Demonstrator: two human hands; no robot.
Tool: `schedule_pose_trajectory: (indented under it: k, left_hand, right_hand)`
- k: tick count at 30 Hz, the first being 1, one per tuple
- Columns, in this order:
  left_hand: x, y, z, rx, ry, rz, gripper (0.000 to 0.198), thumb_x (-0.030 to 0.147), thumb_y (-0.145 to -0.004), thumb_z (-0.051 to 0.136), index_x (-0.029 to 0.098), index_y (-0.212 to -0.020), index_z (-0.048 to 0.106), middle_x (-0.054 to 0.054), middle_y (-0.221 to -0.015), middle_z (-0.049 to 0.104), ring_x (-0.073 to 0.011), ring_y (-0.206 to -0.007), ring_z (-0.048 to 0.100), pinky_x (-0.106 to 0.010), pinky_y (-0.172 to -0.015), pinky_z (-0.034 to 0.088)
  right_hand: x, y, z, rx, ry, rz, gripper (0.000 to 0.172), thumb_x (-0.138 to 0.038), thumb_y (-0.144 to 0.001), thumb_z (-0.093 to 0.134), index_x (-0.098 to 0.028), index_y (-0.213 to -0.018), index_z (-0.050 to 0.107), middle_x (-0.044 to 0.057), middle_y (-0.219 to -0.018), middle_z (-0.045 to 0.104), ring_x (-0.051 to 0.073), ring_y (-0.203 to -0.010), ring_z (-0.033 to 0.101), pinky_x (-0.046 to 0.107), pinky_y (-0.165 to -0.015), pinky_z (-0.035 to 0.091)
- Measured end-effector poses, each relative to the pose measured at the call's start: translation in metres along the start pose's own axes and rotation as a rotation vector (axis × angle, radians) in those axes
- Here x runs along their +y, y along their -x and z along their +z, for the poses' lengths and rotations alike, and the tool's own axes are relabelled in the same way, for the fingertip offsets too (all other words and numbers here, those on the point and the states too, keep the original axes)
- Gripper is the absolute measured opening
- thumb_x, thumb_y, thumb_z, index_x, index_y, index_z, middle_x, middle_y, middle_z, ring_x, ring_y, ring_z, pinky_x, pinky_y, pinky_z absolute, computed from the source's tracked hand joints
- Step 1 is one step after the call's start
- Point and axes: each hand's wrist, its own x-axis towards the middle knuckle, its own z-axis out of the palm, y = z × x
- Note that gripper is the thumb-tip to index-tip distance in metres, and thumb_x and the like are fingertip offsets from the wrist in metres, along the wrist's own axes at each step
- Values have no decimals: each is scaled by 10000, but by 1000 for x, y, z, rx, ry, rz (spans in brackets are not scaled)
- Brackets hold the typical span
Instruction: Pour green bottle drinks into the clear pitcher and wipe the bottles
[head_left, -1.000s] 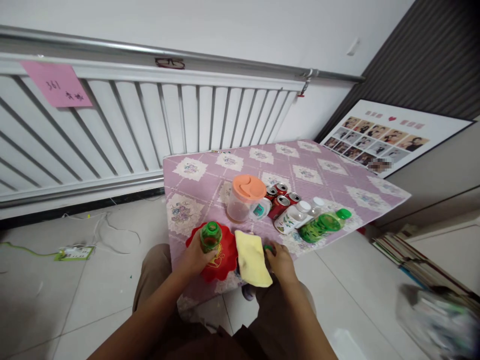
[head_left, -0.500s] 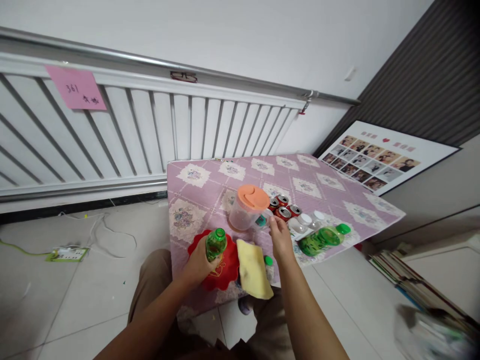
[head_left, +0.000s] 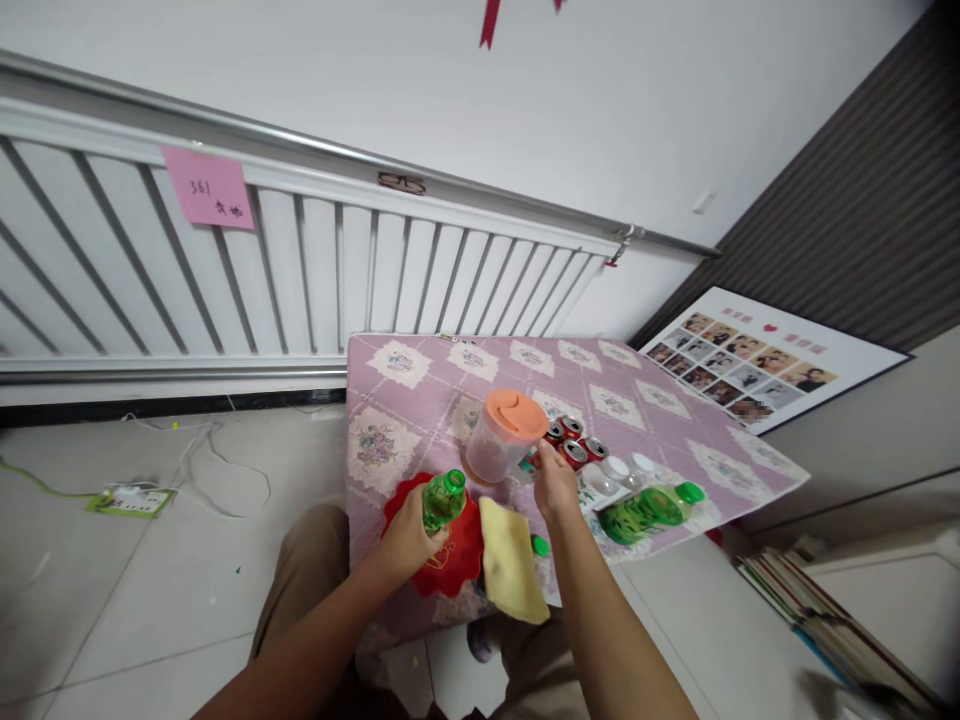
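Small green plastic bottle [head_left: 441,502] is gripped in the closed left hand [head_left: 409,535] over the red scalloped mat [head_left: 454,562] | its long axis is tilted, neck pointed up and rightward | right hand [head_left: 555,487] is held beside the orange-lidded clear plastic jug [head_left: 504,442]; its grip cannot be told.

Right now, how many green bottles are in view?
2. The first green bottle is gripped in the left hand above the red mat. The second green bottle lies on its side on the table, right of the right hand, which may hide more.
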Motion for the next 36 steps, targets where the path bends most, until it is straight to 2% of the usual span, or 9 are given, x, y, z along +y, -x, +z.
schedule_pose_trajectory:
  k: [3, 5, 8, 10, 12, 17, 22, 29, 36]
  left_hand:
    - [-1, 0, -1, -3, 0, -4, 696, 119, -715, 767, 205, -1340, 473, -130, -1312, 626, -292, -1246, 616, -484, -1106, 471]
    - [-2, 1, 0, 7, 9, 3, 710, 113, -704, 775, 210, -1341, 476, -128, -1313, 623, -293, -1248, 613, -487, -1108, 468]
    - [-4, 1, 1, 24, 36, 17, 709, 115, -697, 785, 213, -1335, 492, -122, -1299, 629, -290, -1234, 620, -481, -1101, 471]
    - [-5, 1, 2, 34, 47, 22, 712, 126, -692, 791, 209, -1337, 500, -122, -1297, 632, -292, -1230, 622, -479, -1092, 477]
    - [-6, 1, 2, 40, 55, 23, 720, 131, -684, 794, 206, -1339, 504, -121, -1296, 635, -294, -1226, 625, -478, -1085, 482]
    - [-7, 1, 3, 64, 46, 29, 695, 121, -684, 787, 201, -1319, 517, -122, -1276, 644, -293, -1210, 637, -475, -1078, 495]
    - [-4, 2, 1, 62, 0, 32, 696, 119, -692, 783, 182, -1321, 490, -134, -1248, 652, -305, -1188, 649, -483, -1053, 518]
    - [-1, 3, -2, 67, -13, 64, 627, 110, -713, 755, 199, -1279, 500, -112, -1243, 653, -298, -1175, 654, -478, -1044, 525]
    - [-4, 1, -3, 44, 0, 52, 718, 110, -682, 783, 190, -1324, 474, -152, -1307, 623, -329, -1242, 622, -525, -1080, 499]
  right_hand:
    - [-16, 4, -3, 5, -14, -36, 381, -402, -976, 632, -182, -1286, 609, 88, -1272, 644, 217, -1061, 663, 439, -891, 580]
    - [-32, 8, -7, 5, -14, -73, 355, -464, -942, 665, -161, -1125, 666, 57, -1069, 696, 174, -888, 675, 367, -789, 584]
    - [-62, 18, -16, -11, -2, -142, 509, -654, -684, 821, -179, -769, 660, -16, -675, 638, 124, -607, 583, 281, -611, 521]
    - [-83, 27, -22, -35, 19, -181, 595, -720, -507, 867, -200, -671, 628, -27, -587, 610, 125, -556, 556, 280, -576, 497]
    - [-103, 37, -28, -58, 55, -210, 617, -748, -464, 861, -213, -626, 600, -27, -561, 601, 127, -538, 545, 285, -568, 486]
    - [-141, 62, -44, -114, 212, -255, 571, -723, -520, 851, -212, -595, 607, -22, -550, 589, 119, -508, 490, 268, -511, 405]
    - [-158, 77, -58, -135, 423, -278, 491, -661, -618, 825, -200, -604, 656, -20, -562, 574, 112, -516, 448, 255, -488, 336]
    - [-168, 94, -56, -183, 615, -355, 379, -583, -647, 786, -218, -649, 683, -4, -585, 602, 143, -550, 513, 273, -527, 436]
    - [-177, 102, -45, -248, 727, -366, 314, -532, -650, 782, -228, -675, 710, 17, -655, 666, 170, -613, 580, 283, -576, 500]
